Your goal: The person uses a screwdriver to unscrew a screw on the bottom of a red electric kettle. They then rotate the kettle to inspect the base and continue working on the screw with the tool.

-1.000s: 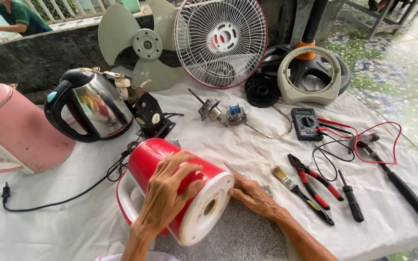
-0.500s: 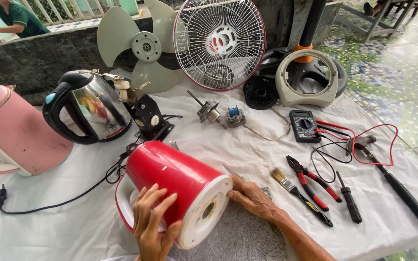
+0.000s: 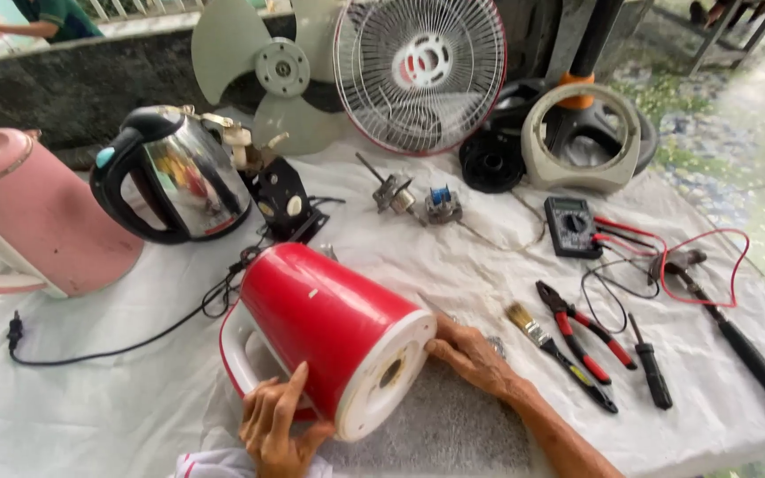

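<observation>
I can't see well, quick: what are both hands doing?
Left hand: open, pressed against the red kettle's side.
Right hand: open, fingers touching the kettle's white base.

The red kettle (image 3: 329, 332) lies on its side and hides its own lid end, so whether that end is open or closed cannot be told. It covers the palm of the left hand (image 3: 278, 425) and the fingertips of the right hand (image 3: 471, 356) behind its white base. Beyond the kettle, the black cord (image 3: 117, 341) vanishes under its body. Left of the kettle, the pink jug (image 3: 33, 217) is cut by the frame edge. Far behind it, a person's arm (image 3: 19, 25) is cropped at the top.
</observation>
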